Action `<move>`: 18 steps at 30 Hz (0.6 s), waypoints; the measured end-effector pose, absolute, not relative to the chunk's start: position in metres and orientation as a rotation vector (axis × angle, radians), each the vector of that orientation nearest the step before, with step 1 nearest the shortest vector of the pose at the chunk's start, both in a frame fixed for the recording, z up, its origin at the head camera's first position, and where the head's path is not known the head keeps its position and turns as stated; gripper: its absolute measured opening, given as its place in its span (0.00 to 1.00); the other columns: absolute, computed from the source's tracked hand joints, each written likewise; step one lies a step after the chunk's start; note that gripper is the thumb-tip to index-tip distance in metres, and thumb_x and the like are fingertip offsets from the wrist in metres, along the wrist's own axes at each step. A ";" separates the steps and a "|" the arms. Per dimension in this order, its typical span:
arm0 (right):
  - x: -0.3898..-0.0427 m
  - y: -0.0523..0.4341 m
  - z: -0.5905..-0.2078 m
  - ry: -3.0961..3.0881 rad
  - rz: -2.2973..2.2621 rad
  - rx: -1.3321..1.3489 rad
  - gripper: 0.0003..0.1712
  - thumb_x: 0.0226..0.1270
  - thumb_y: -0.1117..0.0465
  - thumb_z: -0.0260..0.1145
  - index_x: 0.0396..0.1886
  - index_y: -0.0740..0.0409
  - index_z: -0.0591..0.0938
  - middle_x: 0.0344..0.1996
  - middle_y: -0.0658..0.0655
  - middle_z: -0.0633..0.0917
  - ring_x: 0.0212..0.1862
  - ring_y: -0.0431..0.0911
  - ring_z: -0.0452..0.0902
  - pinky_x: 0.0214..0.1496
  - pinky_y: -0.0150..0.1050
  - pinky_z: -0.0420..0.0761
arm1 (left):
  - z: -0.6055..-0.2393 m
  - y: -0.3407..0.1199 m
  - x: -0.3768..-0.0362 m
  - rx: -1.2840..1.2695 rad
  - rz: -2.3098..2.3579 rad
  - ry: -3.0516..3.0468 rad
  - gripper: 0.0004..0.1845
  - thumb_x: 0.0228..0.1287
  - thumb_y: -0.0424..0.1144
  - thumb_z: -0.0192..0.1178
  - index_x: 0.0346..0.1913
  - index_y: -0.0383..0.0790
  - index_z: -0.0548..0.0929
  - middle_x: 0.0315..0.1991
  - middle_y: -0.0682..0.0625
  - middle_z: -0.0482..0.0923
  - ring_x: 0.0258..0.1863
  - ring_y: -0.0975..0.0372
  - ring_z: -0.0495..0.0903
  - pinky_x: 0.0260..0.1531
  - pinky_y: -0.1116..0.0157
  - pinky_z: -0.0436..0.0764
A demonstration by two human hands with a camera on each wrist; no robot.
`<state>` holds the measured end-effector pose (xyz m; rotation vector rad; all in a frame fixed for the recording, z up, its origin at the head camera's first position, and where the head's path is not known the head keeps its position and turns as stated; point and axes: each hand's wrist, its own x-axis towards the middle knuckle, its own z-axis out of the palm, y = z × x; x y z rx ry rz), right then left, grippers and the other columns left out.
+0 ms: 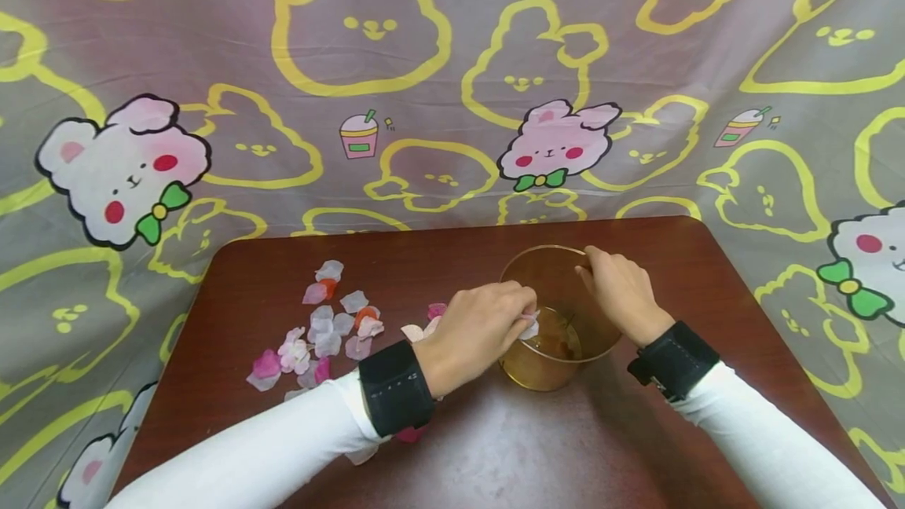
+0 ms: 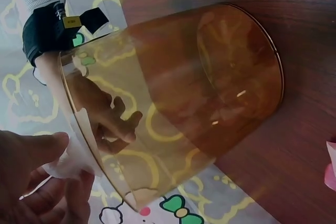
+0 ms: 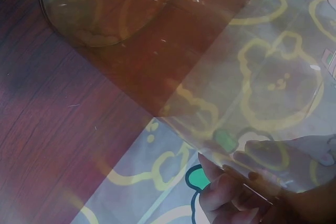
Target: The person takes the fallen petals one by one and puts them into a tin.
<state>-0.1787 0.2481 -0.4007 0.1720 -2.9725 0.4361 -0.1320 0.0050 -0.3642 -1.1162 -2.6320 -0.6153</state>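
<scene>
Pink petal [image 1: 410, 436] — partly behind left wristband [image 1: 396, 387] | amber container [image 3: 168, 66] — base cut off, right wrist view

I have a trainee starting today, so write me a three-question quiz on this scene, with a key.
1. Multiple choice: what do the left fingers pinch?
A) a green leaf
B) a pale petal
C) a spoon
2. True or false: the right fingers grip the rim of the tub.
3. Short answer: in the head view, on which side of the tub do the loose petals lie on the table?

Key: 1. B. 2. True. 3. Left.
</scene>
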 end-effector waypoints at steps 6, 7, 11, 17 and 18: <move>-0.179 0.247 -0.401 -2.975 0.439 0.174 0.09 0.74 0.60 0.63 0.33 0.61 0.77 0.18 0.56 0.75 0.20 0.50 0.72 0.22 0.41 0.66 | -0.367 0.014 -0.133 -1.168 -0.579 -2.690 0.04 0.67 0.42 0.67 0.36 0.48 0.82 0.30 0.57 0.80 0.31 0.66 0.79 0.29 0.67 0.78; -0.179 0.247 -0.402 -2.978 0.443 0.174 0.09 0.74 0.60 0.63 0.33 0.61 0.77 0.18 0.56 0.74 0.20 0.50 0.71 0.22 0.41 0.66 | -0.367 0.015 -0.132 -1.172 -0.556 -2.703 0.05 0.66 0.44 0.68 0.38 0.48 0.83 0.31 0.57 0.81 0.31 0.66 0.80 0.29 0.67 0.78; -0.178 0.246 -0.402 -2.983 0.454 0.166 0.09 0.74 0.60 0.63 0.34 0.61 0.77 0.18 0.56 0.74 0.20 0.49 0.70 0.22 0.40 0.65 | -0.370 0.015 -0.130 -1.174 -0.483 -2.732 0.10 0.64 0.50 0.69 0.41 0.49 0.83 0.34 0.57 0.83 0.33 0.66 0.82 0.28 0.66 0.79; -0.178 0.247 -0.401 -2.974 0.442 0.158 0.09 0.73 0.60 0.64 0.34 0.61 0.77 0.19 0.58 0.76 0.21 0.52 0.74 0.22 0.43 0.68 | -0.371 0.008 -0.127 -1.138 -0.511 -2.721 0.11 0.65 0.51 0.68 0.43 0.50 0.83 0.36 0.58 0.84 0.36 0.64 0.84 0.28 0.63 0.81; -0.178 0.247 -0.401 -2.972 0.440 0.159 0.09 0.73 0.60 0.64 0.34 0.61 0.77 0.19 0.58 0.77 0.22 0.53 0.75 0.22 0.44 0.69 | -0.371 0.006 -0.127 -1.129 -0.523 -2.721 0.11 0.65 0.52 0.68 0.43 0.50 0.84 0.36 0.58 0.84 0.36 0.64 0.85 0.28 0.63 0.81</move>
